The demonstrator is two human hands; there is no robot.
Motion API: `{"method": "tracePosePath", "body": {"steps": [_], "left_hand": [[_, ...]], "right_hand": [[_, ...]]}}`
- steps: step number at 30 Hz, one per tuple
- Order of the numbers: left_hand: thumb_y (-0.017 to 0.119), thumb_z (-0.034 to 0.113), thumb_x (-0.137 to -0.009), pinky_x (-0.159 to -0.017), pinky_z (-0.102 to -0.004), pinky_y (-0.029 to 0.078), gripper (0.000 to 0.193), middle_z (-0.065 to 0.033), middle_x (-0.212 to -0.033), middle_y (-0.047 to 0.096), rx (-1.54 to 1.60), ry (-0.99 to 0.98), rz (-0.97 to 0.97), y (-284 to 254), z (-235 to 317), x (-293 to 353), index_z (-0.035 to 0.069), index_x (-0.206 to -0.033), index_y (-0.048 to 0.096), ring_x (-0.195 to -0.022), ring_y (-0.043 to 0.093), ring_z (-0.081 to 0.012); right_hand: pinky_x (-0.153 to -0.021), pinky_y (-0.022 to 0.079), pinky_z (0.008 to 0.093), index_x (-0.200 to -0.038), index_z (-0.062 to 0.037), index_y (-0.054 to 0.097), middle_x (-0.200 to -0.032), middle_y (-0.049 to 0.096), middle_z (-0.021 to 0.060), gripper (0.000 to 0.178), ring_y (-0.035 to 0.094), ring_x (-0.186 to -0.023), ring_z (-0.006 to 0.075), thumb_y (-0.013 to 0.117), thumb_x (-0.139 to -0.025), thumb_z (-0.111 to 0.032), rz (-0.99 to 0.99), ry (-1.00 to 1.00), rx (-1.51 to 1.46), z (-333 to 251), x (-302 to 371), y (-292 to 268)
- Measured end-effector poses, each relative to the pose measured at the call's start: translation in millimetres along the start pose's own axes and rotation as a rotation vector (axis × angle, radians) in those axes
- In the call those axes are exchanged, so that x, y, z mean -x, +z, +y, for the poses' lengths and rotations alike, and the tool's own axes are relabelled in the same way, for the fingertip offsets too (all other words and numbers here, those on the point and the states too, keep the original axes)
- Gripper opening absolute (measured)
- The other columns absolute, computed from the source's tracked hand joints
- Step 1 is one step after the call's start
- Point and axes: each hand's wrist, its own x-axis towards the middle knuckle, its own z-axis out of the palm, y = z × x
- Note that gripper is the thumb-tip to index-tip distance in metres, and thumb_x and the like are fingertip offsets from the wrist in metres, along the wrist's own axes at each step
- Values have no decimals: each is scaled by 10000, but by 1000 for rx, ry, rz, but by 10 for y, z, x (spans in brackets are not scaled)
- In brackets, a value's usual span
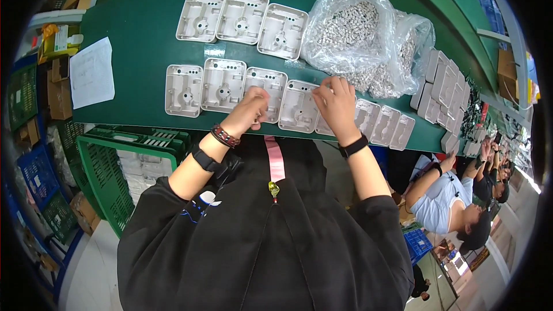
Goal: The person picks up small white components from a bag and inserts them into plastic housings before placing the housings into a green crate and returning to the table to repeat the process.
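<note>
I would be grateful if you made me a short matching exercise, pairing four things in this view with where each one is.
Things
1. White paper sheet
2. Large clear bag of small pieces
3. Green crate
4. Pink strip

Places
A. Down the middle of the person's front, against black clothing
B. On the green table, just beyond the right hand
C. At the table's left end
D. Off the table, to the person's left

Pairs: 1-C, 2-B, 3-D, 4-A
</note>
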Motion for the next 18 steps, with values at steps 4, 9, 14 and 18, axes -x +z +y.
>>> {"method": "tracePosePath", "body": {"steps": [4, 9, 14, 18], "left_hand": [[383, 231, -910, -408, -176, 260, 154, -12, -704, 446, 238, 63, 113, -161, 46, 42, 89, -959, 415, -514, 331, -67], [394, 187, -908, -401, -165, 251, 163, -29, -798, 495, 251, 100, 55, -367, 48, 115, 76, -1020, 435, -521, 335, -50], [410, 175, -904, -402, -150, 239, 226, -14, -836, 510, 262, 109, -46, -529, 31, 151, 75, -1100, 461, -515, 317, -27], [424, 175, -896, -391, -146, 222, 248, -1, -841, 520, 134, 117, -5, -515, 50, 147, 74, -1116, 479, -514, 307, -10]], "right_hand": [[-703, 353, 325, -644, -102, 552, -941, 516, 11, 51, 467, -889, 182, 585, -633, -139, -17, -110, 170, 217, -22, 336], [-766, 362, 331, -640, -80, 572, -996, 515, 42, 70, 461, -908, 196, 533, -644, -137, -85, -227, 283, 269, -59, 447], [-768, 356, 337, -631, -93, 571, -1042, 511, 33, 84, 459, -937, 218, 604, -621, -169, -42, -235, 319, 248, -37, 502], [-764, 356, 349, -693, -86, 591, -1032, 515, 46, 90, 455, -929, 236, 617, -646, -158, -84, -135, 277, 80, -48, 281]]}}
